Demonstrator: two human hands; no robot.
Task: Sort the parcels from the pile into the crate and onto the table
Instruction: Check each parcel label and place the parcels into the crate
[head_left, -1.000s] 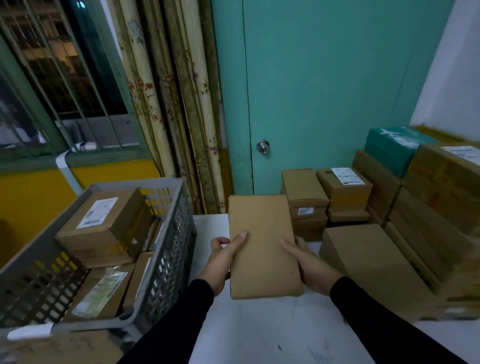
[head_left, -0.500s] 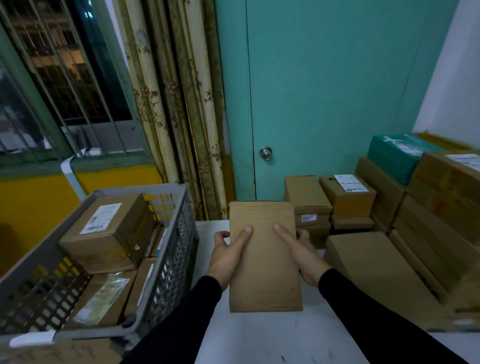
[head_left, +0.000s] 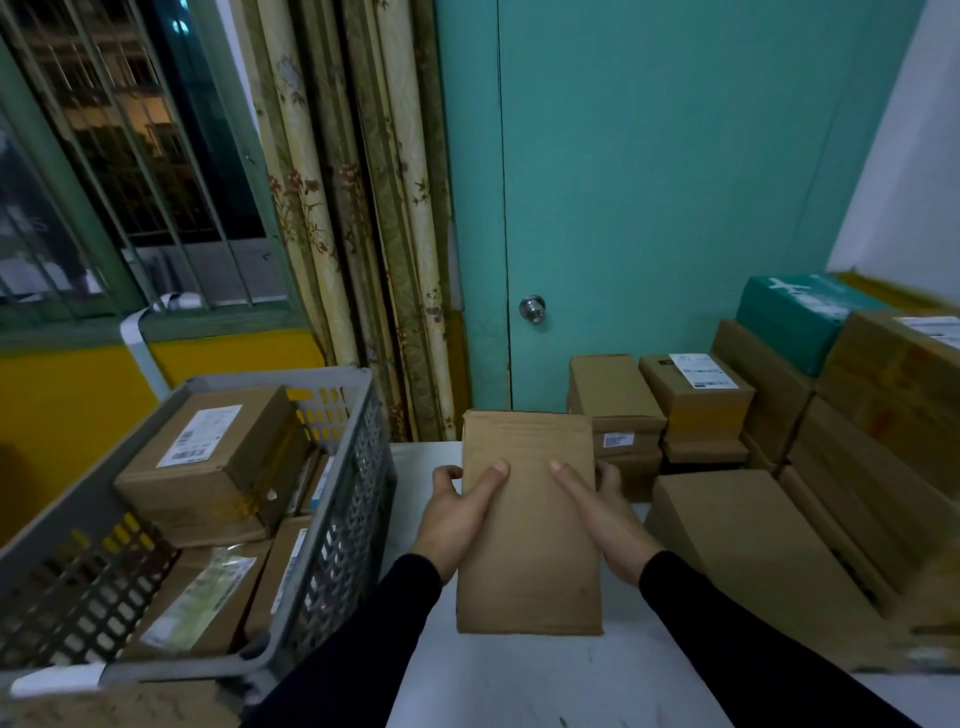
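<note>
Gripping a flat brown parcel (head_left: 527, 525) by its sides, left hand (head_left: 457, 519), right hand (head_left: 605, 519), above white table (head_left: 545, 680), beside grey crate (head_left: 332, 499).

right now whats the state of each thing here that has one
flat parcel: held over the table, plain face up
left hand: grips the parcel's left edge
right hand: grips its right edge
crate: partly filled with parcels
door: closed
curtain: drawn aside
pile: stacked on the right
</note>
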